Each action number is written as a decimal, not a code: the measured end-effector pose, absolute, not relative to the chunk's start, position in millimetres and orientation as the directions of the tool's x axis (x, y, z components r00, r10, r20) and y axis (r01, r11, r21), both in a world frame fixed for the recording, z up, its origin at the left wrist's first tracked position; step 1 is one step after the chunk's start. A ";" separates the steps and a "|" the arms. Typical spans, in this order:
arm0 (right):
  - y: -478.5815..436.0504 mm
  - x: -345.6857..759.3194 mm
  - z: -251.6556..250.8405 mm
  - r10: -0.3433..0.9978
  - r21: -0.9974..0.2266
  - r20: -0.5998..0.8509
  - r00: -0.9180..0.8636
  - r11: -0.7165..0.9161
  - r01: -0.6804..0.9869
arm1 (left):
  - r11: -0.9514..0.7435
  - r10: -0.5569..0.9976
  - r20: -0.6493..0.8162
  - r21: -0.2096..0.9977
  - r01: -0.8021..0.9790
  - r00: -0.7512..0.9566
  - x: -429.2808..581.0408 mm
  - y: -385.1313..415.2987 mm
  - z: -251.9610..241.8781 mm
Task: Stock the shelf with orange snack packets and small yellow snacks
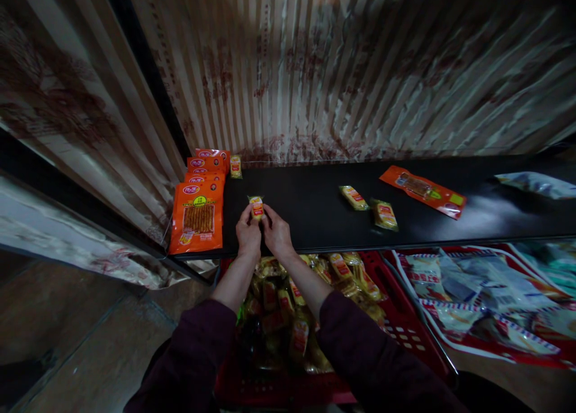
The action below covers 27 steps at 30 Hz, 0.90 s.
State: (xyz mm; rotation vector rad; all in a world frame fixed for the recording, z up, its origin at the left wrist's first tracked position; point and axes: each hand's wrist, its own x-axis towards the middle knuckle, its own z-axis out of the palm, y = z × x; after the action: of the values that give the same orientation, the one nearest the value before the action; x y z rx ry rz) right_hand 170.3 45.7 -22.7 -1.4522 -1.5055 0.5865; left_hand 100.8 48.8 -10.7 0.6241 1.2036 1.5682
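Between my left hand (248, 230) and my right hand (276, 232) is a small wrapped snack cake (256, 208) with a yellow, red and white label. Both hands pinch it upright from its two sides, low over the black shelf (306, 206). A second snack cake (236, 167) stands at the back, beside a row of orange snack packets (197, 218) on the shelf's left end. Two more snack cakes, one (353, 197) and another (384, 214), lie on the shelf to my right.
Under my forearms, a red basket (407, 317) holds many wrapped cakes. Another basket (483, 356) with white-and-blue bags is at right. An orange packet (423, 191) and a pale bag (537, 183) lie on the shelf. Pleated curtain (306, 71) hangs behind; a dark post (148, 71) rises at left.
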 end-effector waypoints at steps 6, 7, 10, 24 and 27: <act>50.7 167.3 -23.2 0.955 -0.810 0.284 0.090 0.188 0.556 | 0.016 0.920 -0.164 0.923 -0.384 -0.357 96.0 54.4 -13.3; 51.8 166.7 -23.2 0.956 -0.803 0.280 0.090 0.182 0.567 | 0.018 0.919 -0.164 0.925 -0.378 -0.358 95.5 55.7 -14.1; 55.1 164.8 -22.2 0.959 -0.790 0.266 0.092 0.163 0.591 | 0.008 0.922 -0.141 0.937 -0.349 -0.359 94.2 60.7 -17.2; 72.4 153.8 -17.7 0.971 -0.800 0.213 0.111 0.107 0.591 | 0.032 0.905 -0.108 0.982 -0.188 -0.412 85.2 80.4 -18.5; 77.0 152.0 -21.0 0.967 -0.819 0.226 0.118 0.123 0.560 | 0.045 0.891 -0.098 0.991 -0.130 -0.443 83.4 82.8 -17.7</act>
State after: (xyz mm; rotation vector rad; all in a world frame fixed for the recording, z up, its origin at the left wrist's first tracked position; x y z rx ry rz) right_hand 152.0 77.0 -21.0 -1.5439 -1.5493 0.6024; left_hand 83.4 82.8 -17.7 0.8095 1.4799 1.5338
